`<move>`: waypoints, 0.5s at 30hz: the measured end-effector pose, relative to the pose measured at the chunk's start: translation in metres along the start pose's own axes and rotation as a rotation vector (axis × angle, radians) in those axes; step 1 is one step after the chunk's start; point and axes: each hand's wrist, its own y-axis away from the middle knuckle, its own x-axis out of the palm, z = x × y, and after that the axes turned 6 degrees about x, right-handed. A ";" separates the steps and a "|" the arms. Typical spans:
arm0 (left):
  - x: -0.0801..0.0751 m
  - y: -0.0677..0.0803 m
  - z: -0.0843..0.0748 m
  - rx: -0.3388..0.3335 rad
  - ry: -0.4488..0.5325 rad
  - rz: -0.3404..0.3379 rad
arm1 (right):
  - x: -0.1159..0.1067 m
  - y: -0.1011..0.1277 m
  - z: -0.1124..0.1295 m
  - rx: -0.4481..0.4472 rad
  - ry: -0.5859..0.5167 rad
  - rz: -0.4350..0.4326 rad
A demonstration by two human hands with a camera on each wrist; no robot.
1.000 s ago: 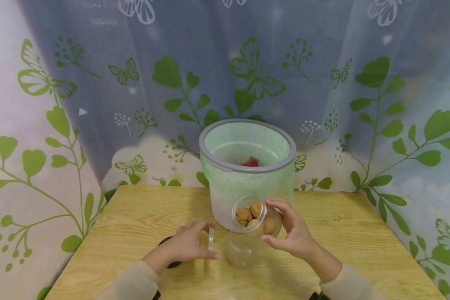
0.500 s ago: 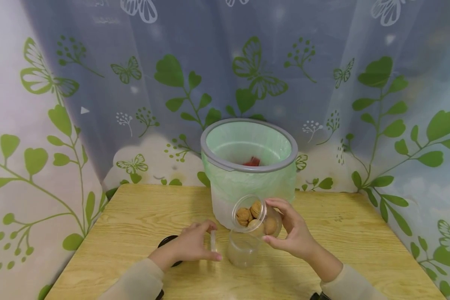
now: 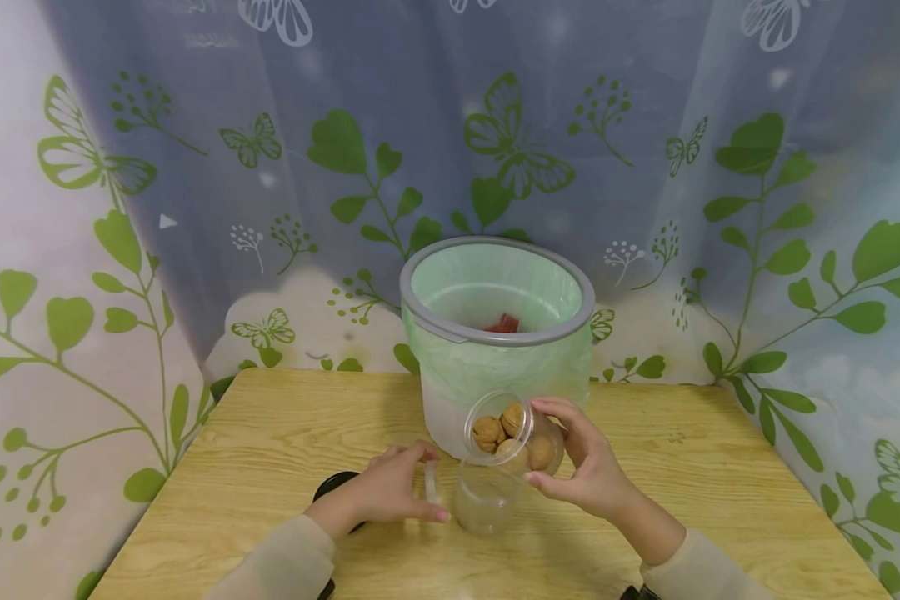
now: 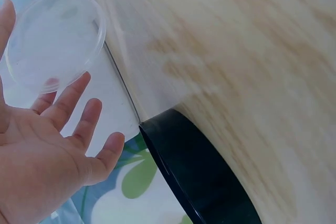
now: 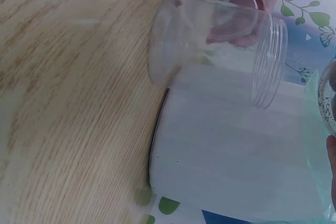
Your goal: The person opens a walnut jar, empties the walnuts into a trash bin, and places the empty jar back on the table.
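Note:
My left hand (image 3: 393, 487) pinches a clear round plastic lid (image 3: 430, 482) between thumb and fingers, edge-on in the head view. Its whole disc (image 4: 56, 38) shows in the left wrist view, while the other fingers stand spread. A clear jar (image 3: 552, 450) of walnuts (image 3: 487, 432) is gripped from its right side by my right hand (image 3: 588, 467), tipped with its open mouth to the left. Below that mouth an empty clear jar (image 3: 486, 507) stands upright on the table; its threaded neck (image 5: 270, 61) shows in the right wrist view.
Behind the jars stands a pail (image 3: 442, 408) with a grey rim and a pale green liner, a red object (image 3: 504, 323) inside. A round black object (image 3: 334, 483) lies by my left wrist on the wooden table (image 3: 300, 417). A patterned curtain (image 3: 390, 50) surrounds the table.
My left hand has shifted slightly right toward the empty jar, and the lid in it has turned a little. The right hand and the walnut jar have stayed in place.

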 end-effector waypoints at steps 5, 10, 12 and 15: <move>-0.001 0.000 0.001 -0.012 0.035 0.012 | -0.001 0.000 0.001 0.011 0.001 -0.005; -0.005 0.002 0.004 -0.008 0.042 0.025 | 0.000 0.001 0.002 0.024 0.000 -0.007; -0.006 0.003 0.005 -0.005 0.033 0.027 | -0.001 0.001 0.002 0.023 0.000 -0.008; -0.009 0.004 0.006 0.007 0.018 0.024 | -0.001 0.002 0.002 0.019 -0.002 -0.009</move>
